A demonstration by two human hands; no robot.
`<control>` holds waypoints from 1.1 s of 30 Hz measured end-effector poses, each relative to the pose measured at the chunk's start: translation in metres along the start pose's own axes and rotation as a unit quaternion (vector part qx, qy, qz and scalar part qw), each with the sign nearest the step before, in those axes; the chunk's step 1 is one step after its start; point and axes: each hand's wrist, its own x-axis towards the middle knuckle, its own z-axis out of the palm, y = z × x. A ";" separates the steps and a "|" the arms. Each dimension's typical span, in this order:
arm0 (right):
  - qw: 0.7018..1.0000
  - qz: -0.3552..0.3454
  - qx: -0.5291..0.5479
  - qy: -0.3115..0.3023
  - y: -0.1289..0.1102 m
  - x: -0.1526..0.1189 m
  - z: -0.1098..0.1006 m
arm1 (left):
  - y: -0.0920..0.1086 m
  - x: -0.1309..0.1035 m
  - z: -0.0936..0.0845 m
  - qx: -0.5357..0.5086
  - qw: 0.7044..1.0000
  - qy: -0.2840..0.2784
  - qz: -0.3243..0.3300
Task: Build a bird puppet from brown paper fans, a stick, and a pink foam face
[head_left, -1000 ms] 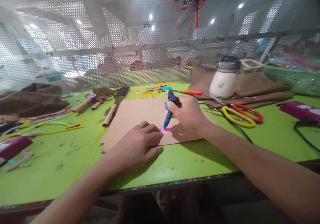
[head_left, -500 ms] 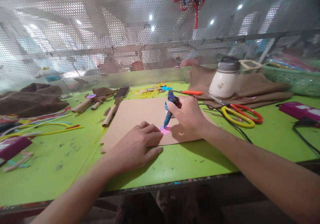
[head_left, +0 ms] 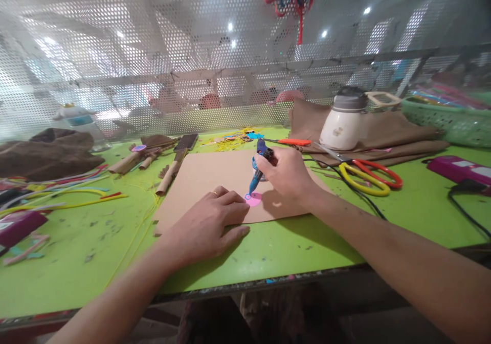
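The person's right hand point(head_left: 289, 172) grips a blue pen-like tool point(head_left: 254, 181), its tip down at the blue outline on a pink disc point(head_left: 255, 201). The disc lies on the near part of a brown sheet point(head_left: 215, 172) — itself on the green table point(head_left: 284, 252). The left hand point(head_left: 215, 218) rests palm down, fingers loosely spread and grasping nothing, fingertips at the disc's left edge. Farther right lie scissors point(head_left: 364, 181) with yellow and red handles — a white bottle point(head_left: 341, 126) stands beyond them.
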 end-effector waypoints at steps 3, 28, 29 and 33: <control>1.000 -0.002 -0.007 -0.007 -0.001 0.000 -0.001 | 0.000 0.001 0.000 0.000 1.000 -0.003 0.001; 1.000 -0.013 -0.016 -0.014 -0.002 0.001 -0.001 | -0.001 0.000 0.001 0.007 1.000 -0.005 -0.003; 1.000 -0.013 -0.021 -0.013 -0.002 0.001 -0.002 | -0.001 0.000 0.001 0.007 1.000 -0.006 -0.005; 1.000 -0.019 -0.006 -0.004 -0.002 0.001 -0.002 | -0.001 0.000 0.001 0.009 1.000 -0.005 -0.005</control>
